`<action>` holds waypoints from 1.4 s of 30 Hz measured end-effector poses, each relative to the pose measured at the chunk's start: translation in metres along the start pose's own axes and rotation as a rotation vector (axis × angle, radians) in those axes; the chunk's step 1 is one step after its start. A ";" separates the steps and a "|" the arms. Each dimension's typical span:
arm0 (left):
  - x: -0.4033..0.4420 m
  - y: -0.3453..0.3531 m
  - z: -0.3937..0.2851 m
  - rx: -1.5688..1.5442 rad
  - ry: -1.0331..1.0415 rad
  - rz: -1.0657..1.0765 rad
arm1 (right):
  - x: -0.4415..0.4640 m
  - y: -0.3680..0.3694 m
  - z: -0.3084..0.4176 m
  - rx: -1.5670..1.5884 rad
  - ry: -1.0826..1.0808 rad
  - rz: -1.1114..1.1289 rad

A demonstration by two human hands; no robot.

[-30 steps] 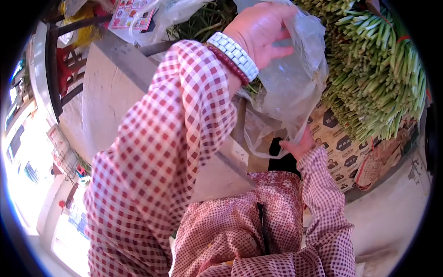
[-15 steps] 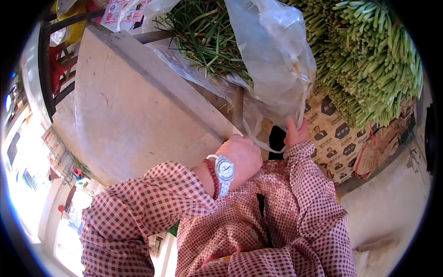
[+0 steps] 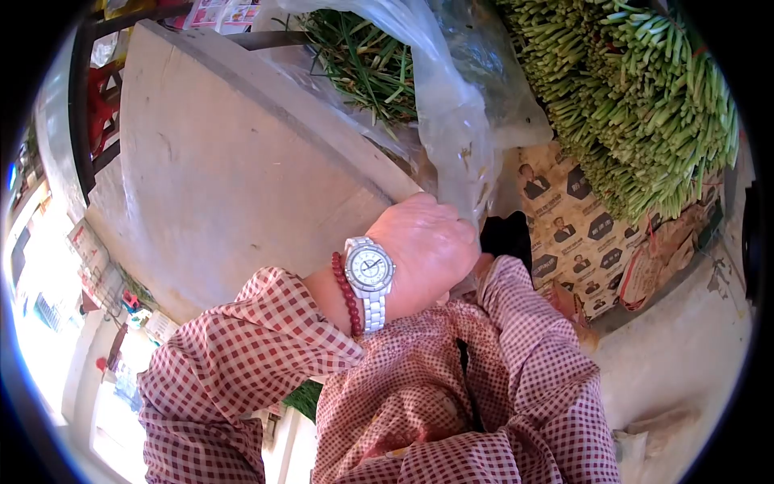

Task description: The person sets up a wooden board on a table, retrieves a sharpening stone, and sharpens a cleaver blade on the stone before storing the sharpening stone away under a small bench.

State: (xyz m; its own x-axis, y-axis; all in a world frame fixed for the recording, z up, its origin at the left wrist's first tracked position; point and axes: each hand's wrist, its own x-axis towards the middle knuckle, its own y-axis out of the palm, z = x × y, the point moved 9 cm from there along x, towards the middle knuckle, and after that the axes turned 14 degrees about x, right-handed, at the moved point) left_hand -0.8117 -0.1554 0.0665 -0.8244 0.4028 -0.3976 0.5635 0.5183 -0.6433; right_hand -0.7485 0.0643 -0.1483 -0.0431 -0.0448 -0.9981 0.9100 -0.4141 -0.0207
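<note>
My left hand (image 3: 423, 250), with a white watch (image 3: 370, 264) and a red bead bracelet (image 3: 345, 294) on the wrist, is curled closed around the lower, bunched part of a clear plastic bag (image 3: 455, 121). Dark green leafy stalks (image 3: 363, 68) show at the bag's opening. Right behind the left knuckles, my right hand (image 3: 484, 263) is nearly all covered; only a sliver by the cuff shows, and its fingers are hidden. Both hands meet close in front of my body, at the corner of a pale board (image 3: 242, 169).
A big stack of cut green stems (image 3: 645, 105) rises at the right, above a printed brown cardboard sheet (image 3: 576, 226). Something black (image 3: 508, 235) lies just beyond my right cuff. Dark bars (image 3: 78, 113) stand at the far left.
My right hand has moved left, from the bag's loose rim to behind my left hand. The left hand has shifted slightly up and right. The bag's side is now drawn together into a narrow bunch.
</note>
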 end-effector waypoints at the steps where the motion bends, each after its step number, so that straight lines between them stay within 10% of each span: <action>1: -0.001 -0.001 -0.001 0.004 -0.002 -0.007 | -0.003 0.008 0.004 0.001 -0.004 0.025; 22: -0.044 -0.007 -0.029 0.028 0.022 -0.161 | 0.001 0.066 0.024 0.144 0.051 0.147; 34: -0.034 0.009 -0.032 0.086 0.031 -0.229 | -0.102 0.029 0.049 1.138 0.135 0.494; 42: -0.003 0.043 -0.032 0.081 0.071 -0.102 | -0.090 -0.157 -0.025 1.083 -0.067 -0.349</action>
State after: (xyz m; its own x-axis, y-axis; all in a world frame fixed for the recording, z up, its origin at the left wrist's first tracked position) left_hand -0.7835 -0.1097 0.0611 -0.8697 0.4051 -0.2820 0.4685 0.4978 -0.7299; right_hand -0.8774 0.1562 -0.0562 -0.2757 0.1922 -0.9418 0.0106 -0.9791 -0.2029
